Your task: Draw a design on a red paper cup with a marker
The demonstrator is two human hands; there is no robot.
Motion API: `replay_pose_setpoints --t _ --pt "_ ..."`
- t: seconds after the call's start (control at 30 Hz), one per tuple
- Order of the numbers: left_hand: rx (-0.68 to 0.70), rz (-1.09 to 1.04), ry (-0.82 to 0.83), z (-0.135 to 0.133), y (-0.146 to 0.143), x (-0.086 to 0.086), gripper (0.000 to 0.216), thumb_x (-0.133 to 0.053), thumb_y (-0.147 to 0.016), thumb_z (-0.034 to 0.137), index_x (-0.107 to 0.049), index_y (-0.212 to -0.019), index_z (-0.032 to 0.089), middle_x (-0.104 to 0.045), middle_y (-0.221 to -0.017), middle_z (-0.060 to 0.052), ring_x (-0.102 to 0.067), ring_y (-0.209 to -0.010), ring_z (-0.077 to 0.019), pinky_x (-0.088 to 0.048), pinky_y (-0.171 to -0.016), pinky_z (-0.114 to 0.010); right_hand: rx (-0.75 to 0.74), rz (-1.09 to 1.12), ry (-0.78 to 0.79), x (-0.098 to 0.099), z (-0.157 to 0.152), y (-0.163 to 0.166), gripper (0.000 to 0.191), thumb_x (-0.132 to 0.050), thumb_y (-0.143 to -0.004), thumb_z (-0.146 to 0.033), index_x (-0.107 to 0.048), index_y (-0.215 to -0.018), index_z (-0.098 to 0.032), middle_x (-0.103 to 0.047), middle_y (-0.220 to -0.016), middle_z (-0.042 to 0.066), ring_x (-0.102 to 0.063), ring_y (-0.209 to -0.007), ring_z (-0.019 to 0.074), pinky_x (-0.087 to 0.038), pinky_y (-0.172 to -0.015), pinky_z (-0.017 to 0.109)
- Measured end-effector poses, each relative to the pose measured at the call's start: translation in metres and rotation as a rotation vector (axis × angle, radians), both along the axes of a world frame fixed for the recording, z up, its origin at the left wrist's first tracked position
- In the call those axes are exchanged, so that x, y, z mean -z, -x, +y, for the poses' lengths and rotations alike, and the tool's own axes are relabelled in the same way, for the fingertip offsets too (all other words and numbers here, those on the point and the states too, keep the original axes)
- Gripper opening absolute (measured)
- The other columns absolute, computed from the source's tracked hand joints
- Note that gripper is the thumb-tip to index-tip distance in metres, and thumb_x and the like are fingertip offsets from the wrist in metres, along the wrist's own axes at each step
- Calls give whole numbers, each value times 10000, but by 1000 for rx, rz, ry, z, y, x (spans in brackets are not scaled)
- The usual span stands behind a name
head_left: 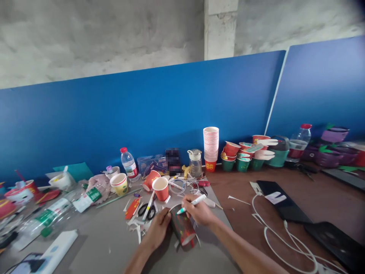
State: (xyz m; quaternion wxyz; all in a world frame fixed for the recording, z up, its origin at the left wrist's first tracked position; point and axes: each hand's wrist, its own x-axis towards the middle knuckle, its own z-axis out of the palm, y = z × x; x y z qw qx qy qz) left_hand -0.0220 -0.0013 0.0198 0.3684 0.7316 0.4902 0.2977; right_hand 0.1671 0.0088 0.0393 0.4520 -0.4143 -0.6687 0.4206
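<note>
My left hand [160, 225] is closed on the upper left edge of a paper cup [182, 227], which lies tilted on its side. Dark green colouring with red patches covers the cup. In my right hand [201, 213] is a white marker pen [199, 199], pinched between the fingers. Its teal end rests at or just above the cup's side; I cannot tell if it touches. Behind the hands stands a red paper cup [160, 189], and another red cup [150, 180] leans beside it. Black-handled scissors [150, 210] and a red paper piece [132, 209] lie to the left, among white scraps.
At the back stand a tall stack of paper cups [211, 146], a glass jar [195, 163] and a water bottle [129, 165]. Green and red cups [243, 164] crowd the right rear. White cables [265, 232] run across the brown table on the right. Plastic bottles [48, 217] lie left.
</note>
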Motion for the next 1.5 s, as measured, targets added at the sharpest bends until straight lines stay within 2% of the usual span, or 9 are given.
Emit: replay_pose_setpoints --t 0.07,0.23,0.4,0.53,0.6,0.8,1.07,1.27,1.5 --pt "1 4 -1 0 -1 0 334 -332 -875 430 -555 -839 183 -609 -816 -19 -518 -758 -163 -405 -734 -263 0 10 23 -2 -1 -1 219 -432 -775 -263 -456 -572 -184 -436 -423 -46 -394 -418 82 -301 -442 196" --pt "-9 21 17 0 -1 2 349 -322 -872 443 -549 -822 182 -574 -747 -6 -499 -702 -154 -405 -662 -245 -161 -31 113 -7 -3 -3 207 -450 -768 -275 -462 -583 -183 -433 -416 -53 -366 -396 76 -284 -421 194" --pt "1 27 -6 -1 -1 -1 318 -326 -874 419 -541 -817 191 -585 -775 -8 -505 -736 -155 -403 -714 -248 -36 28 45 0 1 -2 233 -452 -797 -303 -487 -606 -175 -481 -464 -31 -426 -447 88 -320 -473 208" --pt "5 24 24 -1 -1 -1 315 -317 -872 419 -529 -806 195 -557 -719 4 -488 -673 -147 -400 -636 -234 -182 71 35 -1 1 -5 156 -561 -755 -313 -575 -767 -159 -535 -588 -21 -463 -539 98 -341 -515 211" --pt "-4 24 18 0 -1 0 315 -316 -872 416 -528 -801 194 -560 -729 1 -492 -691 -151 -402 -647 -237 -257 146 61 -3 0 -8 218 -624 -707 -323 -591 -844 -156 -549 -671 -15 -457 -579 98 -340 -533 212" --pt "7 47 -3 0 -1 -1 339 -311 -870 443 -531 -799 196 -558 -722 2 -496 -690 -153 -406 -666 -241 -376 296 190 -1 1 -12 265 -671 -646 -324 -646 -853 -161 -565 -701 -12 -428 -589 94 -327 -564 225" --pt "-3 55 9 0 -1 -2 328 -312 -859 439 -515 -772 198 -501 -642 17 -467 -627 -147 -393 -605 -239 -273 366 234 6 2 -8 192 -653 -629 -317 -657 -746 -164 -562 -654 -6 -448 -638 120 -335 -605 242" --pt "-1 45 16 -1 -2 -1 344 -307 -862 453 -500 -749 192 -444 -618 35 -427 -604 -132 -372 -591 -234 -157 416 260 7 1 -5 128 -598 -610 -250 -633 -695 -161 -487 -570 -25 -387 -552 97 -307 -543 225" --pt "10 33 37 -1 -2 -1 342 -304 -862 463 -477 -743 193 -417 -623 38 -414 -609 -129 -362 -590 -235 -74 418 209 10 2 -1 94 -520 -596 -199 -585 -657 -171 -463 -584 -21 -389 -573 107 -317 -560 232"
